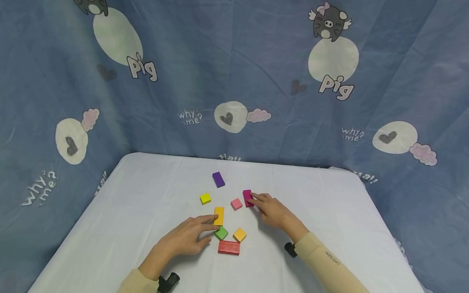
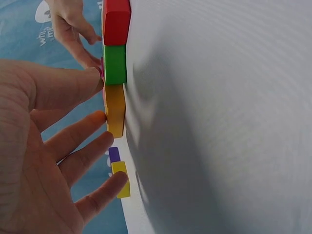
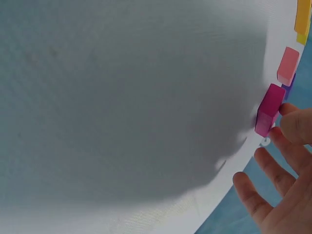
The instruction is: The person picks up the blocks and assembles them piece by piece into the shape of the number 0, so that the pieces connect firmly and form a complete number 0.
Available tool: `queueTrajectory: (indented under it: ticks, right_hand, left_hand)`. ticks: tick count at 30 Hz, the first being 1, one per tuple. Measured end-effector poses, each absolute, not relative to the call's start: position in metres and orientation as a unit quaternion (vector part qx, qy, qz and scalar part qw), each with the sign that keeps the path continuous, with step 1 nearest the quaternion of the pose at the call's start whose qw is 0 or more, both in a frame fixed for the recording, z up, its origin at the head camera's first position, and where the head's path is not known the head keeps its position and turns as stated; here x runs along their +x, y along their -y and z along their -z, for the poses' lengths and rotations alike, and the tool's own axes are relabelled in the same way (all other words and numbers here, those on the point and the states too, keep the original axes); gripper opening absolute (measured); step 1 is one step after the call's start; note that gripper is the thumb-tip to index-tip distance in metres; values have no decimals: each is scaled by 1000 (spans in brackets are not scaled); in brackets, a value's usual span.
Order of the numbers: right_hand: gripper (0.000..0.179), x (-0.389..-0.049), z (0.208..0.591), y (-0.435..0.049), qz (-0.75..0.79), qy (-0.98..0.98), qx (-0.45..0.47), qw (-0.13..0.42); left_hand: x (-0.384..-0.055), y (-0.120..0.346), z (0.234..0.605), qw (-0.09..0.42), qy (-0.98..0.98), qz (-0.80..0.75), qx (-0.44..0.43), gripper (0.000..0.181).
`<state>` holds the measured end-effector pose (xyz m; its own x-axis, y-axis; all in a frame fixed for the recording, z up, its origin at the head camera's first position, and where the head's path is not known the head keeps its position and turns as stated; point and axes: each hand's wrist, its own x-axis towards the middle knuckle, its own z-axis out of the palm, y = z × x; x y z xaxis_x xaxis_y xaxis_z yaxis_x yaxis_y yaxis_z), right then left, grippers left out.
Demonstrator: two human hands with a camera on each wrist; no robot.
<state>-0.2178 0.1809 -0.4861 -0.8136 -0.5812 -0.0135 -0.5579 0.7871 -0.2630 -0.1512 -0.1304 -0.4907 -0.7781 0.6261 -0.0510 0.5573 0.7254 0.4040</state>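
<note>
My left hand (image 1: 187, 237) is at the left of the small group, its fingers spread and fairly straight. Its fingertips meet an orange rectangular block (image 1: 218, 216) and a green square block (image 1: 221, 233) just below it. In the left wrist view, the thumb (image 2: 68, 90) overlaps the green block (image 2: 115, 64). My right hand (image 1: 272, 211) reaches in from the right, fingertips at the side of a magenta rectangular block (image 1: 248, 198). In the right wrist view the other fingers are spread beside the magenta block (image 3: 270, 109). A red rectangular block (image 1: 229, 247) lies below the green one.
A yellow-orange square block (image 1: 239, 235) lies above the red block's right end. A pink block (image 1: 236, 204) is left of the magenta one; a yellow block (image 1: 205, 198) and a purple block (image 1: 218, 179) lie farther back. The white-covered table (image 1: 322, 195) meets a blue printed curtain (image 1: 234, 73).
</note>
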Motion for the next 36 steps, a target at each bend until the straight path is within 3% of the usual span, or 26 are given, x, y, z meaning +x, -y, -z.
queueTrajectory:
  ticks: [36]
  right_hand:
    - [43, -209, 487, -181, 119, -939, -323, 21]
  left_hand:
    - [-151, 129, 491, 92, -923, -185, 325, 40]
